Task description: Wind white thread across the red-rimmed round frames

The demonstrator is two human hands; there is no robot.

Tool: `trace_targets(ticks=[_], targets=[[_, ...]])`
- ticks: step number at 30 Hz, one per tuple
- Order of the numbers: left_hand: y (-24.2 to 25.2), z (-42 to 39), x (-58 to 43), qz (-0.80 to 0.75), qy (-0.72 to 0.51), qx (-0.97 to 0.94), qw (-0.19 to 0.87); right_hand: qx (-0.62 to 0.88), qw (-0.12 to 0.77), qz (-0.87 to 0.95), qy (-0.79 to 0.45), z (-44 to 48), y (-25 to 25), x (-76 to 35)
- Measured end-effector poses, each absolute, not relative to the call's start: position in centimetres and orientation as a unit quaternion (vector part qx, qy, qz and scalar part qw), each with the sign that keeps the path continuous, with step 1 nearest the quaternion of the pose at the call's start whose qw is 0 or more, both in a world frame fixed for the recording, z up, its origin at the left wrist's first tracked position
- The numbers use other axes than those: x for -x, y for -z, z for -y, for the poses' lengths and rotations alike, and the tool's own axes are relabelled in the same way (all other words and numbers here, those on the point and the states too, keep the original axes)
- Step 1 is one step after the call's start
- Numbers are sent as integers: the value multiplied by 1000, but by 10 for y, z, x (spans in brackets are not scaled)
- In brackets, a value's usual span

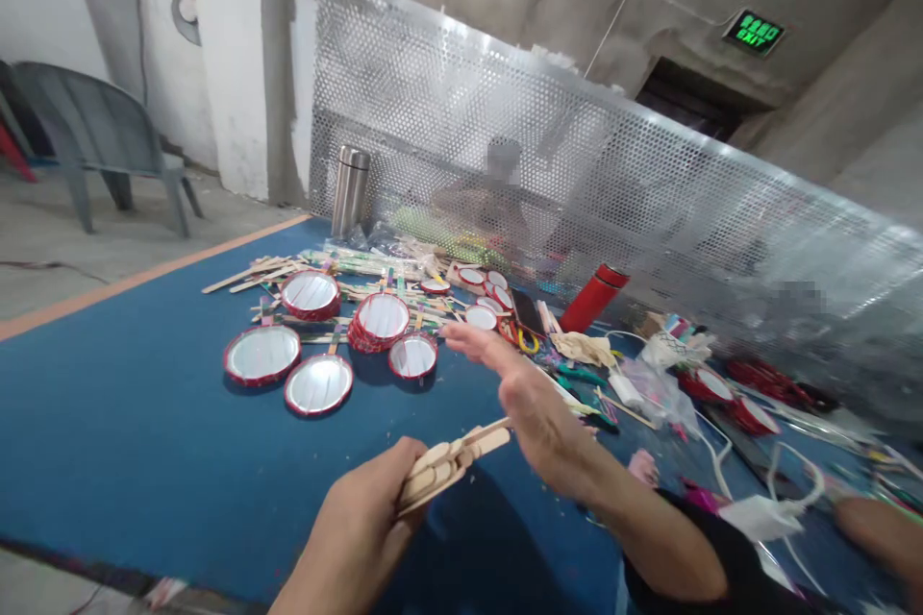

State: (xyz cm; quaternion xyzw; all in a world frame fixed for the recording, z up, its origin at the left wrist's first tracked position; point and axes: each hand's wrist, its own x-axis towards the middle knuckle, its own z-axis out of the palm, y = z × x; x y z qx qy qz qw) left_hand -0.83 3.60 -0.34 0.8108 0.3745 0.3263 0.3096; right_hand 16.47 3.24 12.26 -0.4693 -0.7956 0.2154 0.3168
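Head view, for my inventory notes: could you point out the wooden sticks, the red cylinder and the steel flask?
Wooden sticks (pixel 441 474): head view, middle of the bundle in the left hand (pixel 375 509).
Red cylinder (pixel 593 299): head view, middle of its side.
Steel flask (pixel 351 194): head view, middle of its body below the lid.

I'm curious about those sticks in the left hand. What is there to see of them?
The sticks form a loose bundle of flat, thin, pale tan pieces with rounded ends, looking like bare wood. They lie unevenly together, some jutting out further than others. The left hand grips them near one end, holding them above the blue table. Their free ends slant up toward the right hand; whether any touches it is unclear.
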Motion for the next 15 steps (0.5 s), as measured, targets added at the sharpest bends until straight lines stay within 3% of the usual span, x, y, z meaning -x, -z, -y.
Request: trace_targets(ticks=[7,12,15], targets=[[10,-35,7,-367,-400,-786,295,411,241,851,-221,-22,-105,-119],[2,-36,7,-373,-380,-788,309,422,358,767,-324,-27,-104,-123],[-6,-20,10,-384,-396,-780,296,413,363,802,-234,-27,-99,-121]])
